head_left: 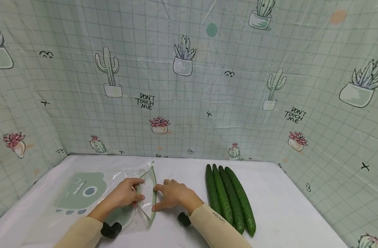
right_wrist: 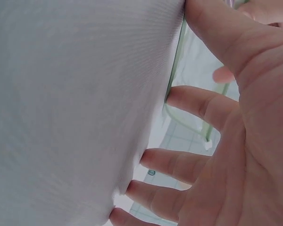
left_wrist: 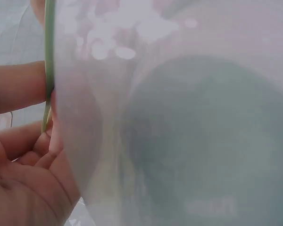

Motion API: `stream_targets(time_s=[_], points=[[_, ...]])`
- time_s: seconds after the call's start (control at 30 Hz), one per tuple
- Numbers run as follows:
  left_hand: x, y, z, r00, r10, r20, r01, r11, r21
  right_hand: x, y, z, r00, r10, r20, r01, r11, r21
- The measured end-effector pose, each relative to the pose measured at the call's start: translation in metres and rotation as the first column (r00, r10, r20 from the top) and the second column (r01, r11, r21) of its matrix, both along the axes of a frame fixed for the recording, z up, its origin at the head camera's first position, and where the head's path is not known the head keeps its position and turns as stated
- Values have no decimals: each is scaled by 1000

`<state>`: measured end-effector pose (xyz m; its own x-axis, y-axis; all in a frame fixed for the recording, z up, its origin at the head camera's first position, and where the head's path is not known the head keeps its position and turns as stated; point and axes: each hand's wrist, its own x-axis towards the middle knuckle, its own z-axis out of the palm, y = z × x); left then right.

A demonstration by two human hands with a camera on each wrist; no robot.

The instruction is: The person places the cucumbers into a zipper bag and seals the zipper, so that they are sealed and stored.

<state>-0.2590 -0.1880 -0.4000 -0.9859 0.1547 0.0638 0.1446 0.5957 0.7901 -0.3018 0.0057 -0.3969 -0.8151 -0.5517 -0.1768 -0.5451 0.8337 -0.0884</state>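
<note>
A clear zip bag (head_left: pixel 120 174) with a green cartoon print lies flat on the left of the table. Its green-edged mouth gapes toward the right. My left hand (head_left: pixel 127 191) pinches one lip of that mouth; in the left wrist view a finger (left_wrist: pixel 19 87) meets the green strip (left_wrist: pixel 49 52). On the other lip rests my right hand (head_left: pixel 173 194), fingers spread and fairly straight. The right wrist view shows its fingertips (right_wrist: pixel 172 95) at the green edge, others touching the white tabletop. Right of this hand lie several long green cucumbers (head_left: pixel 224 196), side by side.
The white table (head_left: pixel 285 199) is bordered at the back and sides by a grid-patterned curtain (head_left: pixel 189 96) with printed cactus pots. Dark wrist cameras (head_left: pixel 111 230) sit on both wrists. The right forearm's beige sleeve (head_left: pixel 217 225) passes close to the cucumbers.
</note>
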Motion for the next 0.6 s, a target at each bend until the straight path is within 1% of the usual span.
stream_targets(time_s=[0.13, 0.23, 0.3, 0.37, 0.4, 0.5, 0.6], points=[[4, -4, 5, 996, -51, 69, 48, 998, 45, 0, 0, 1, 1000, -7, 2, 7, 1000, -7], [6, -11, 11, 987, -126, 103, 118, 989, 86, 0, 1, 2, 1000, -3, -2, 3, 1000, -11], [6, -18, 16, 976, -183, 119, 166, 977, 135, 1, 2, 2, 1000, 2, -4, -2, 1000, -16], [6, -26, 22, 963, -243, 119, 218, 957, 191, 0, 3, 2, 1000, 6, -6, -6, 1000, -21], [6, -30, 25, 957, -265, 121, 234, 946, 223, 0, 3, 2, 1000, 8, -6, -8, 1000, -24], [7, -40, 35, 944, -310, 110, 267, 917, 297, 0, 4, 2, 1000, 14, 2, -14, 999, -30], [8, -45, 39, 938, -335, 95, 290, 903, 315, -1, 5, 3, 1000, 14, 21, -13, 999, -37]])
